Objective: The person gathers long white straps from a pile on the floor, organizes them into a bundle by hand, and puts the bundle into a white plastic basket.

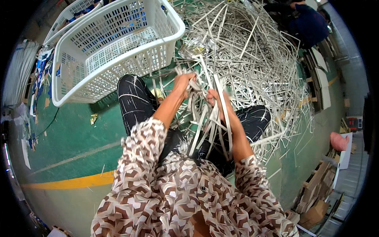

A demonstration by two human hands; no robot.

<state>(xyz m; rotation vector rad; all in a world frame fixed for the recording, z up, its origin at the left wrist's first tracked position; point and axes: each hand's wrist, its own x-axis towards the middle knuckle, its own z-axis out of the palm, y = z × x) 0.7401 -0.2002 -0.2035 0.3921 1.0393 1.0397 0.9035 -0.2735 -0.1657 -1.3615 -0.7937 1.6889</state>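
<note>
My left hand (184, 82) is closed around a bunch of pale grey-white strips (194, 86) between my knees. To its right, my right hand (214, 97) grips more of these strips, which hang down over my lap. Their material cannot be told. A large tangled pile of similar strips (245, 50) spreads over the floor in front of me and to the right, reaching close to both hands. The strips partly hide my fingers.
A white perforated plastic basket (118, 63) stands at the front left, with another basket (63, 26) behind it. A co-worker (309, 25) is bent over beyond the pile. Stacked flat boards (318, 80) and cardboard (316, 183) lie along the right. Green floor (74, 127) shows at left.
</note>
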